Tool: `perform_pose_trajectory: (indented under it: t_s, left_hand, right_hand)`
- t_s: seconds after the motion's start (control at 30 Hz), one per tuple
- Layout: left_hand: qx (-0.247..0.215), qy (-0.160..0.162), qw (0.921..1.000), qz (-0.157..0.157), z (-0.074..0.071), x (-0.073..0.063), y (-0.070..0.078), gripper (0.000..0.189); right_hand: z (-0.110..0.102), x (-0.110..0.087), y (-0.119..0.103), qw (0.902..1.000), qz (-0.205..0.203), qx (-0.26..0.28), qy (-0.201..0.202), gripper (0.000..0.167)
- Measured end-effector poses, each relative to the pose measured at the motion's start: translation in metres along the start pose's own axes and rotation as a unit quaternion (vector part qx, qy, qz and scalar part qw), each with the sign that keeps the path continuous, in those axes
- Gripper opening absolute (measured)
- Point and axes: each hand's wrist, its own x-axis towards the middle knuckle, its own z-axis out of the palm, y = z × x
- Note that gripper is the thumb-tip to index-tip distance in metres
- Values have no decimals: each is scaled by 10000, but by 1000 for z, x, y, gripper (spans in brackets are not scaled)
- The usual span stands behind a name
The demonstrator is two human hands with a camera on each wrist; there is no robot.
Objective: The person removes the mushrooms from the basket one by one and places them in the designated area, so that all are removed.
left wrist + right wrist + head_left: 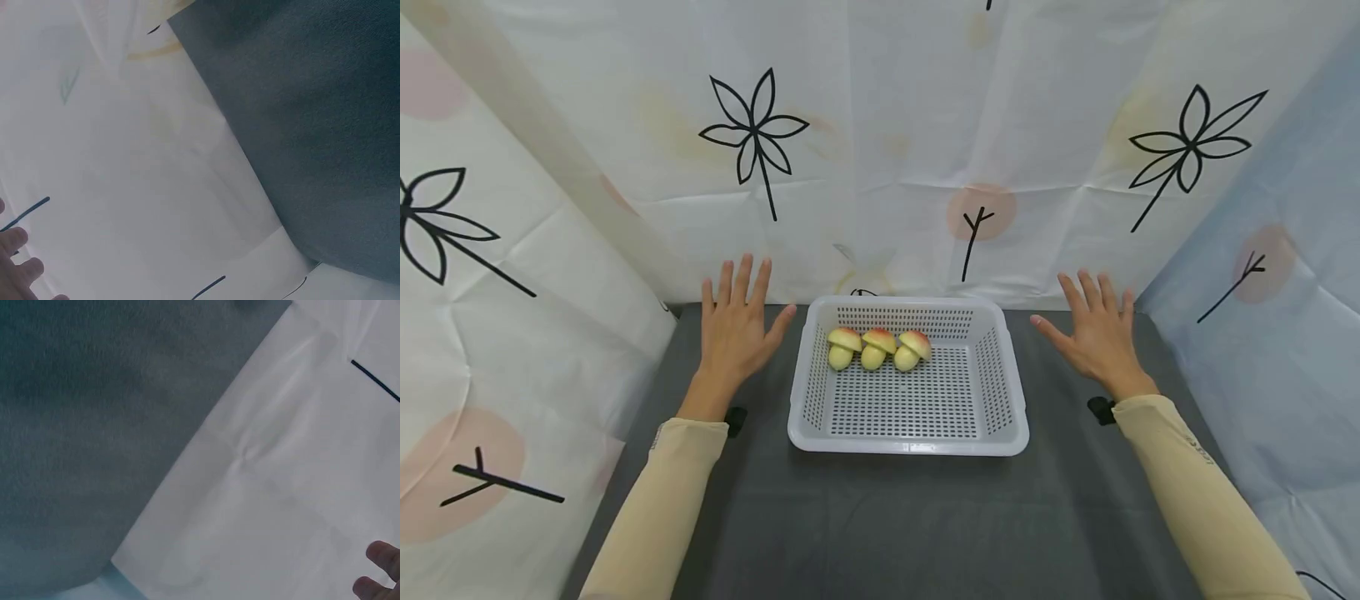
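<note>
Patterned white cloth (880,100) hangs behind and on both sides of the grey bench (880,533), which carries the basket (910,447), my landmark here. Just left of the basket is my left hand (735,333), palm down, fingers straight and thumb spread, holding nothing. Inside the basket, toward its back left corner, three mushrooms (878,337) with reddish caps sit side by side in a row, stems pointing my way. To the right of the basket, near it but not touching, my right hand (1097,333) spreads its fingers just as loosely, with nothing in its grip.

All three mushrooms are within the basket, and neither of my hands touches them or the rim. I cannot tell whether the handling is over or has yet to start; I see no mushroom outside the basket.

Left of the basket, a black band (736,421) shows at my wrist below the hand; its raised walls stand between my hands and the mushrooms. Behind it, the hanging cloth limits reach. Well to its right, near my sleeve (1180,475), runs a thin black cable (1321,585).
</note>
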Motion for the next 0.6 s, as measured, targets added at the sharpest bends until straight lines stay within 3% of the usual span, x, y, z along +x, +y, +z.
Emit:
perform_pose_trajectory:
  t_s: [0.23,0.37,0.5,0.6]
  left_hand:
    - [-453,311,9982,257,10,-21,4,80]
    - [-753,395,9957,356,20,-37,7,80]
    - [-1230,298,9917,204,31,-54,9,80]
    - [-1603,26,9870,-57,38,-66,12,82]
  right_hand:
    - [9,-15,-12,9989,-89,447,79,81]
    - [13,-22,-22,9977,4,665,-124,76]
    - [15,-28,-31,9956,245,780,-462,73]
    - [17,-29,-38,9946,257,851,-542,67]
